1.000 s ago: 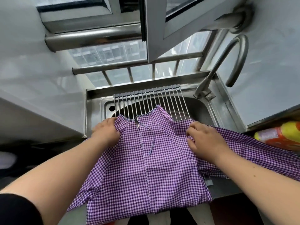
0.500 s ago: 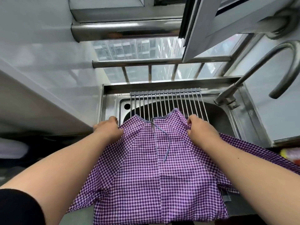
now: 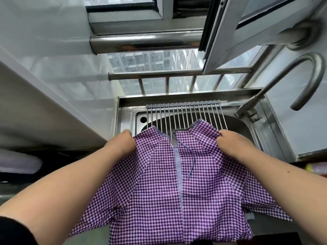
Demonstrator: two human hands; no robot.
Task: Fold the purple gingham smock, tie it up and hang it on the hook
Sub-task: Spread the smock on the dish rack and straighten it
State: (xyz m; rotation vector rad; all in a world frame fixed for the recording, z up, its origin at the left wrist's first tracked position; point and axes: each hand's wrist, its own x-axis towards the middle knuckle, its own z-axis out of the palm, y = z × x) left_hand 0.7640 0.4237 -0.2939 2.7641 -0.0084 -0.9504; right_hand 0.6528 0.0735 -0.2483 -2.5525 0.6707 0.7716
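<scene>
The purple gingham smock [image 3: 159, 188] lies spread over the sink's front, its neck end reaching onto the metal rack. A thin blue tie string [image 3: 192, 161] trails down from the neck opening beside a pale lining strip. My left hand [image 3: 122, 145] grips the smock's left shoulder, fingers curled into the cloth. My right hand [image 3: 233, 145] grips the right shoulder the same way. Both hands hold the neck end taut between them. The smock's lower hem hangs over the counter's front edge. No hook is in view.
A steel sink [image 3: 247, 128] carries a roll-up rod rack [image 3: 184, 115] across its back. A curved tap [image 3: 290, 82] rises at the right. Window rails [image 3: 159, 76] and an open window frame [image 3: 230, 32] stand behind. A white wall panel [image 3: 44, 103] is to the left.
Both hands have shifted outward to the smock's shoulders and pulled the neck end wider and flatter. The view has tilted up and moved closer to the sink.
</scene>
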